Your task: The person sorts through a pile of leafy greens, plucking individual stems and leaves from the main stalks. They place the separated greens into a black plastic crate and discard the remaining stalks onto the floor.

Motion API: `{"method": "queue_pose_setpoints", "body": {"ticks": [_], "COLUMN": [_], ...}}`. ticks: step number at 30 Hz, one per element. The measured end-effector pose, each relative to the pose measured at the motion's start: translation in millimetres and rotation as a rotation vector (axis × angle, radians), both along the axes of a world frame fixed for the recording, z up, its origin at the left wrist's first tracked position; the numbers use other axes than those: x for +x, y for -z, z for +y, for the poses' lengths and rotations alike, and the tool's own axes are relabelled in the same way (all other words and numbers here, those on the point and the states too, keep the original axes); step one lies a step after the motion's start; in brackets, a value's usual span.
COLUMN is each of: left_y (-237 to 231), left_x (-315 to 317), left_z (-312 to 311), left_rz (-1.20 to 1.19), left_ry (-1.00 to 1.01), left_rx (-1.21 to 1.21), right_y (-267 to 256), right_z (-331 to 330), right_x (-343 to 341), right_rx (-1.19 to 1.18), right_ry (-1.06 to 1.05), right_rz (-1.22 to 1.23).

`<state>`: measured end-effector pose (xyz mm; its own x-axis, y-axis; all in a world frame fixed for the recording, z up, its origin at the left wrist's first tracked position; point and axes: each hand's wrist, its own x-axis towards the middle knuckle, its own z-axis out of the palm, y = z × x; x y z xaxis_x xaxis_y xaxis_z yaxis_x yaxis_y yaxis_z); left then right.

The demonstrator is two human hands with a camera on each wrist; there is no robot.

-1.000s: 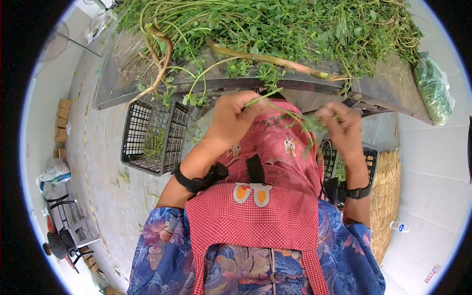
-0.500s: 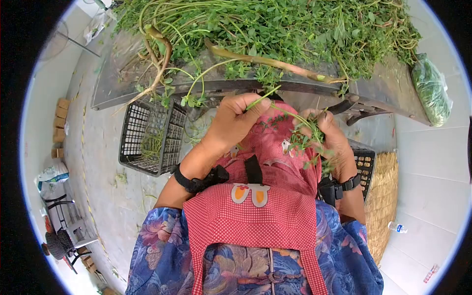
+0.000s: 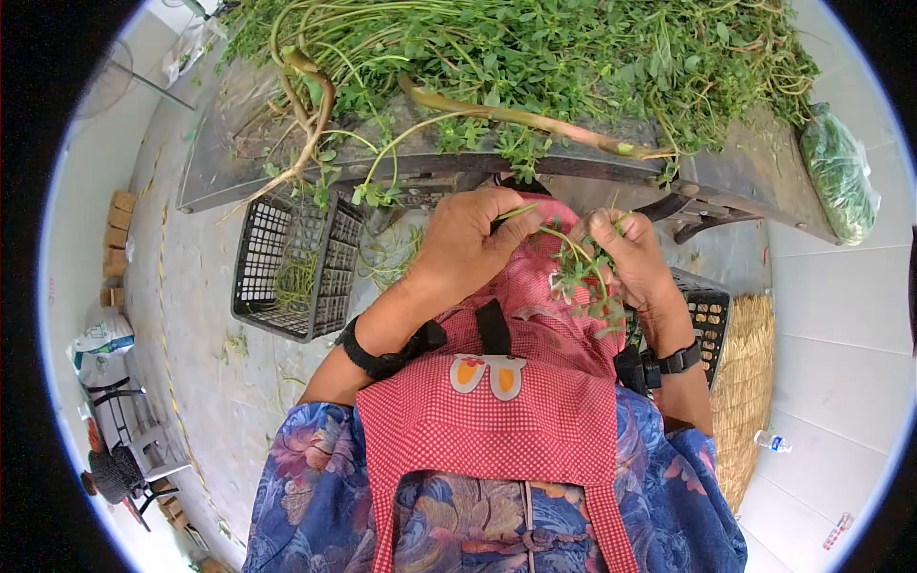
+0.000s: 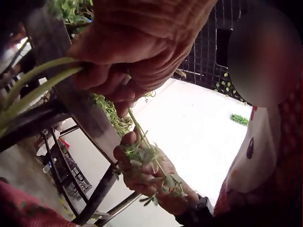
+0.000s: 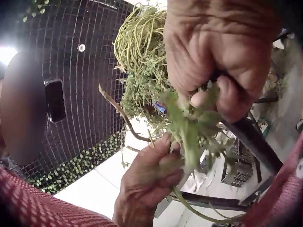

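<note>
Above the apron, the left hand (image 3: 466, 241) pinches a green stem (image 3: 521, 211) between thumb and fingers; in the left wrist view this hand (image 4: 137, 42) has pale stems (image 4: 40, 71) leading out of its grip. The right hand (image 3: 634, 250) holds the leafy part of a sprig (image 3: 585, 277) a little to the right, its fingers curled round it. Leaves hang below the right hand. In the right wrist view the sprig's leaves (image 5: 189, 137) lie between the right hand (image 5: 220, 56) and the left hand (image 5: 149, 182). A green heap (image 3: 573, 67) covers much of the table (image 3: 764, 172).
A thick brown stalk (image 3: 544, 121) and a forked root (image 3: 310, 119) lie near the table's front edge. Below stand a black crate (image 3: 315, 320) holding stems and another crate (image 3: 712, 315). A bagged green bundle (image 3: 839, 177) is at the table's right end.
The right hand has come inward and down from its place a second ago, and its fingers have shifted on the sprig. The left hand stays nearly in place, with less stem showing beyond its thumb.
</note>
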<state>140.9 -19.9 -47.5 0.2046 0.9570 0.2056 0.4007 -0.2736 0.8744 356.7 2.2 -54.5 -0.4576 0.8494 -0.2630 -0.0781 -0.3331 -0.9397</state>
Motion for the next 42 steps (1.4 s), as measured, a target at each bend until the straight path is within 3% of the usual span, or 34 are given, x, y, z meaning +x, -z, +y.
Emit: {"method": "queue_pose_setpoints", "body": {"ticks": [3,5,9,12,18,20,21,24,30,37,40,42], "left_y": [-3,0,-1,7,15,9,8,12,13,12,9,12], "left_x": [-1,1,4,4,5,-7,-12,-7,-1,3,1,-9], "left_z": [0,0,-2,0,2,6,7,7,7,3,1,5], "left_rz": [0.127,0.118,0.141,0.065,0.099,0.081,0.066,-0.054,-0.089,-0.033,0.015,0.167], "left_ry": [-0.037,-0.045,-0.057,-0.048,-0.139,-0.151,-0.155,-0.136,-0.105,-0.115,-0.151,-0.275], "left_rx": [0.001,0.029,0.052,0.117,0.122,0.086,0.045,0.042,0.053,0.022,0.018,0.164], "right_y": [-4,-3,-10,-9,-8,-10,-4,7,7,13,20,23], "right_z": [0,-2,-2,-2,-15,-15,-10,-6,-7,-4,-6,-4], "right_x": [2,-2,-3,-2,8,24,32,41,6,3,10,25], "right_rx": [0.018,0.396,0.366,0.302,0.285,0.174,0.144,-0.053,-0.191,-0.076,0.033,0.019], "right_ry": [-0.091,-0.116,-0.102,-0.158,-0.068,0.12,0.137,0.157,0.028,-0.104,-0.067,0.086], "right_rz": [-0.046,-0.288,-0.416,-0.341,-0.256,-0.142,0.044,0.177,0.296,0.099,0.039,-0.17]}}
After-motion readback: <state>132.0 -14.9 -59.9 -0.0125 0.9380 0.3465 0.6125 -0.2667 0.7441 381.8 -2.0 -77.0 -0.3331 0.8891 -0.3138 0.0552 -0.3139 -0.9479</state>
